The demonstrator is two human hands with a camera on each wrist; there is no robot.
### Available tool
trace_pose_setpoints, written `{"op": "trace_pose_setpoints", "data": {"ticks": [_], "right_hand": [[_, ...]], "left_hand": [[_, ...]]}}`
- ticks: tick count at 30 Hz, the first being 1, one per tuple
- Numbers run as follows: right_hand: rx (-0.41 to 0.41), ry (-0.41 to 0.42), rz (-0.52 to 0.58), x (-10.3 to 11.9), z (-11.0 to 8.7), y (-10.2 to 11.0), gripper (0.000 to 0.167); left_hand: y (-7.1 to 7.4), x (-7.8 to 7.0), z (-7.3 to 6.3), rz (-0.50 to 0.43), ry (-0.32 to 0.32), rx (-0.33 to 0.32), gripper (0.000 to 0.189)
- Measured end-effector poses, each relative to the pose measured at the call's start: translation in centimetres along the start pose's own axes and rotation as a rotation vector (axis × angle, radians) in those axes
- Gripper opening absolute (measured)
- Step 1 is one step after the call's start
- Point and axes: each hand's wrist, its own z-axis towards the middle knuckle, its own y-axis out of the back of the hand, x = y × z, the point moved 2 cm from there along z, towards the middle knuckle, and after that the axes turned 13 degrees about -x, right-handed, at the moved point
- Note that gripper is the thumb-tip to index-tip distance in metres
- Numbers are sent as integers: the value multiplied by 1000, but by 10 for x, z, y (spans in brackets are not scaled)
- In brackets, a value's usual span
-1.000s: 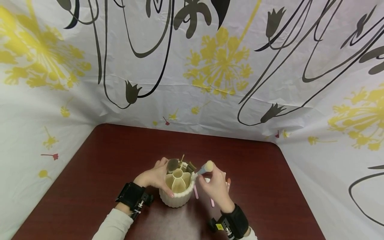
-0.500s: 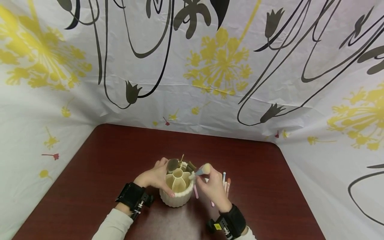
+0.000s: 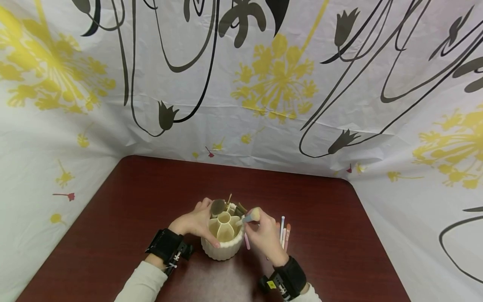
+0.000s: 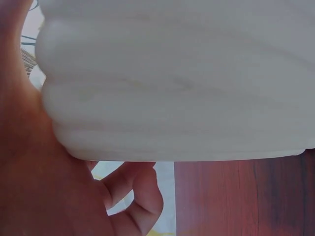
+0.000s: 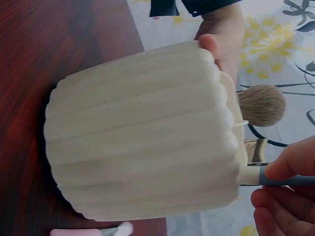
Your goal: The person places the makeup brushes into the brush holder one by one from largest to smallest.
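Observation:
A cream ribbed brush holder point(image 3: 222, 251) with petal-shaped compartments stands on the table. My left hand point(image 3: 197, 224) grips its left side, thumb at the near rim and fingers behind. The ribbed wall point(image 4: 172, 88) fills most of the left wrist view. At the right rim, my right hand point(image 3: 266, 237) pinches a makeup brush point(image 3: 247, 218) with a blue section and a cream tuft on its upper end. In the right wrist view the pale lower end of this brush point(image 5: 283, 180) overlaps the rim. A fluffy round makeup brush point(image 3: 217, 208) stands in the back left compartment.
Several slim makeup brushes point(image 3: 285, 237) lie on the dark red table point(image 3: 177, 178), right of the right hand. A pink-handled brush point(image 5: 76, 232) lies close beside the holder. Behind the table hangs a white floral cloth point(image 3: 211, 92).
My right hand has moved left with the blue makeup brush, whose pale lower end is now over the holder's right compartment. More of the loose brushes show. The left hand stays still.

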Motion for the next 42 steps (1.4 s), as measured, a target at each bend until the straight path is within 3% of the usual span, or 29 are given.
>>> {"op": "trace_pose_setpoints", "data": {"ticks": [21,30,37,42], "right_hand": [[53,-50,-8,-2,-4,-7,24],[85,-120,-24,-4,-6,-8,23],[80,-116,-20,-4,-5,-8,21],[37,-66,-13,-6,-3,-6,18]], "left_hand": [[-1,1,0,-12,-6,-13,109],[-2,1,0,-12,-3,-13,109],[-1,0,0,-9,0,-19,109],[0,0,0,-20,3,-17,108]]}}
